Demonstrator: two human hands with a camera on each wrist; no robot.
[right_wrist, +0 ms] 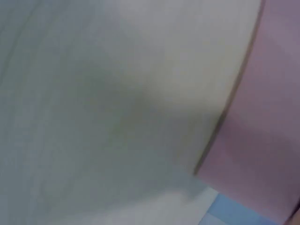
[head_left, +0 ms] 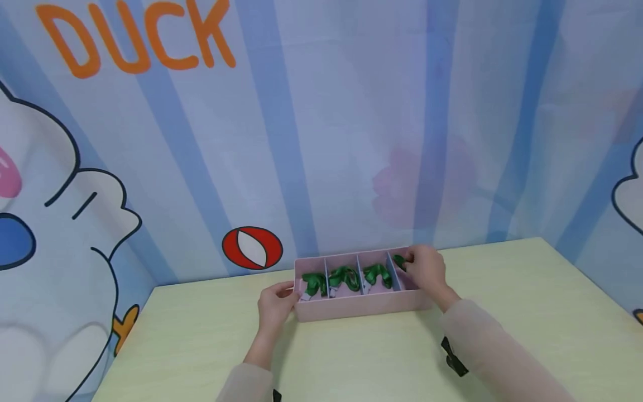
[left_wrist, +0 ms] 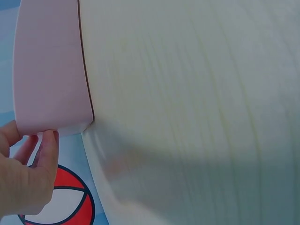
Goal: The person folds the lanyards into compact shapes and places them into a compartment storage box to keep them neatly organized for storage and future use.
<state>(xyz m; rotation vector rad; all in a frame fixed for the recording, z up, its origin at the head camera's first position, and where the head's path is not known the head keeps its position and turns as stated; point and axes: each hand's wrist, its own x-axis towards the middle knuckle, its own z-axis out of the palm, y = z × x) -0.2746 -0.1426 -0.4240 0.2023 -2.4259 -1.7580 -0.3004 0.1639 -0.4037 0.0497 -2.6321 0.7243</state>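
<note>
A pink divided box [head_left: 364,307] stands on the table near the wall. Glossy green, curled items lie in its compartments: one [head_left: 315,283] at the left, another [head_left: 345,278] beside it and a third [head_left: 378,275] further right, each with a small pale tag-like piece. My left hand [head_left: 276,306] holds the box's left end, thumb at the rim and fingers against the end wall [left_wrist: 56,130]. Over the rightmost compartment, my right hand [head_left: 427,271] pinches a green item [head_left: 399,261], partly hidden by the fingers. In the right wrist view, the box's pink side [right_wrist: 267,117] fills the right.
The pale wood-patterned table [head_left: 361,357] runs back to a printed cloth wall [head_left: 346,128] with blue stripes, cartoon figures and a red-and-white ball [head_left: 252,248]. Black straps [head_left: 454,357] hang at the sleeves.
</note>
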